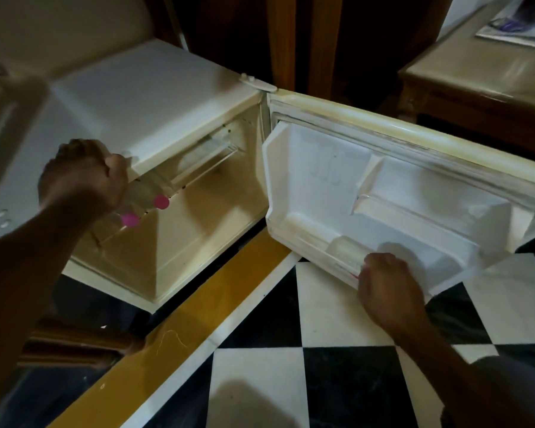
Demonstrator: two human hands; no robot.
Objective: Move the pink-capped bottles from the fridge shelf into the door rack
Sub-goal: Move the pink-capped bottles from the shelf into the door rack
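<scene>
A: Left hand?
B: It was curled shut at the front edge of the small fridge, fingers wrapped round clear bottles. Two pink caps stuck out below the hand, side by side, pointing toward the open cavity. Bottles' bodies were blurred, mostly hidden by the hand.

A: So the pink-capped bottles were where?
B: At the mouth of the fridge, just under its top lip, in the left hand. Couldn't tell if they touched the shelf or were lifted off it.

A: Right hand?
B: It was down at the lower door rack, fingers curled closed at the rack's front rail. A clear bottle lay in the rack, just beside the knuckles. A sliver of pink showed at the fingers. Whether the hand gripped the bottle or only the rail, couldn't tell.

A: Door?
B: The fridge door was swung wide open to the right, inner side facing up toward the camera; upper door shelf looked bare.

A: Floor?
B: Black-and-white checkered tiles with a yellow strip along the fridge base
</scene>
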